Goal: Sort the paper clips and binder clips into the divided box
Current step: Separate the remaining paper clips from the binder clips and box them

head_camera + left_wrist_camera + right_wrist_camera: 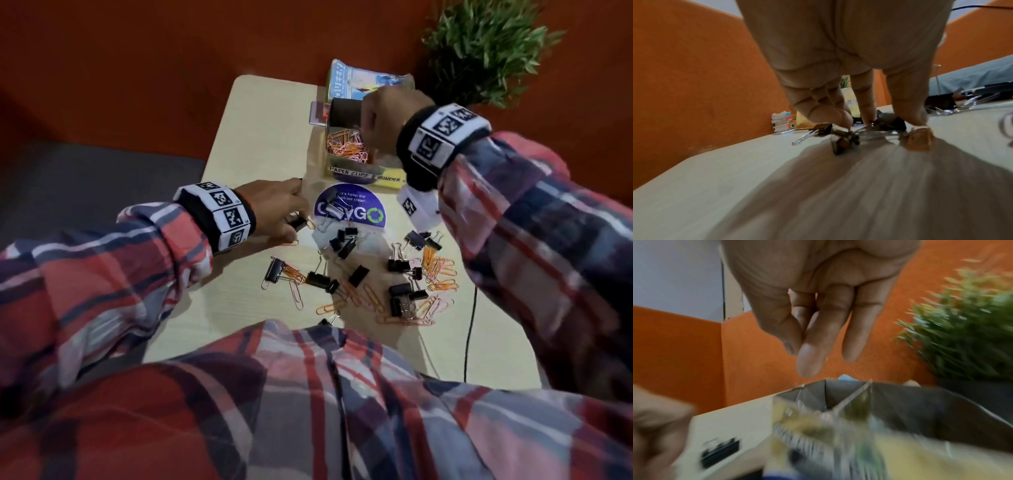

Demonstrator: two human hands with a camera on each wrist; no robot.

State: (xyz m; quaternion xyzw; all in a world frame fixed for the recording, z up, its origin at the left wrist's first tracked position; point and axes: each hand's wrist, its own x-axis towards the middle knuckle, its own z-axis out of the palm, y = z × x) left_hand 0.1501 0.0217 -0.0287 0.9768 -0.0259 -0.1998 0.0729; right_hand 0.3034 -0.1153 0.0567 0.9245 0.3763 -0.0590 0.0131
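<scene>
The divided box (346,171) stands at the far end of the table (260,144). Its front wall has two labels, "PAPER CLIPS" on the left one. That left part holds a heap of pink and orange paper clips (346,147). What is in the other part cannot be seen, as the right hand covers it. More orange paper clips (440,270) and black binder clips (399,265) lie mixed in a loose pile on the near half of the table. Some sit on a round blue sticker (363,214).

The table is pale wood. Orange walls (171,51) stand behind it, and a green plant (479,51) is in the far right corner. A blue and white packet (356,80) lies behind the box.

The left hand (274,212) is low over the table with its fingertips (844,120) pointing down, pinching a black binder clip (301,223) at the left edge of the pile.

The right hand (387,116) hangs above the box with loose, straight fingers (813,356) pointing down and nothing in them. Both arms wear a checked shirt (342,411) and black wrist bands with white tags
</scene>
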